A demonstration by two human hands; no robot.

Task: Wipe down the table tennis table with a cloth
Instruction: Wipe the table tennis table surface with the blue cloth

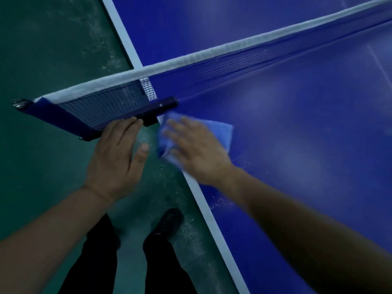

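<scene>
Two hands: both work just beside the net clamp (157, 109), the landmark for every line below.
Cloth: a folded blue cloth (220, 132) lies flat on the table tennis table (297, 145), touching its white side line just on the near side of the clamp.
Right hand: the right hand (195, 149) presses the cloth with straight, spread fingers, palm down; it grips nothing, likely so that the whole pad rubs the surface.
Left hand: the left hand (118, 158) is relaxed and flat, fingertips resting on the clamp's outer arm off the table edge, probably steadying the body or the net (212, 71).
Cloth to hands: under the right palm, near but apart from the left thumb.
Dust: pale specks sit by the side line nearer the person than the clamp.
Floor: green floor (53, 60) lies outside the clamp; a dark shoe (169, 219) stands below it.
</scene>
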